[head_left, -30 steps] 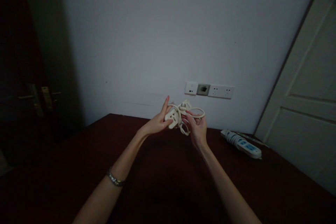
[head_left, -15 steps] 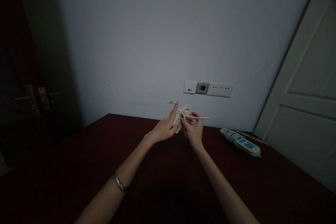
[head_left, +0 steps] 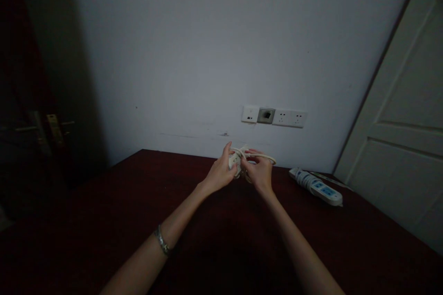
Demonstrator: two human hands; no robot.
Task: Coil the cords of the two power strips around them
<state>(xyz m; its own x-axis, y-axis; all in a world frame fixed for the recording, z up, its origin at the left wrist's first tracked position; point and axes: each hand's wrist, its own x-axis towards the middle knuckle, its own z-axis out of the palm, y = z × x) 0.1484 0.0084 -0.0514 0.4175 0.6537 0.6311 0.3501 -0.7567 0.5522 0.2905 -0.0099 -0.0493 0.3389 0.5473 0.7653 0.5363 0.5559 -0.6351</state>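
A cream extension socket with its coiled cord (head_left: 238, 159) is held up between both hands, a little above the dark red table (head_left: 104, 221). My left hand (head_left: 221, 173) grips the socket block from the left, fingers closed round it. My right hand (head_left: 260, 170) is closed over the cord loops from the right, with one loop sticking out toward the right past the fingers. A metal bracelet (head_left: 162, 241) sits on my left wrist.
A white and blue power strip (head_left: 316, 186) with its cord wound round it lies on the table at the right. Wall sockets (head_left: 275, 116) are set in the wall behind. A pale door (head_left: 401, 133) stands right; a dark door with a handle (head_left: 48, 129) left.
Both hands have lowered with the socket and cord and closed in on it. The cord loops that stuck out to the right are now pulled in tighter.
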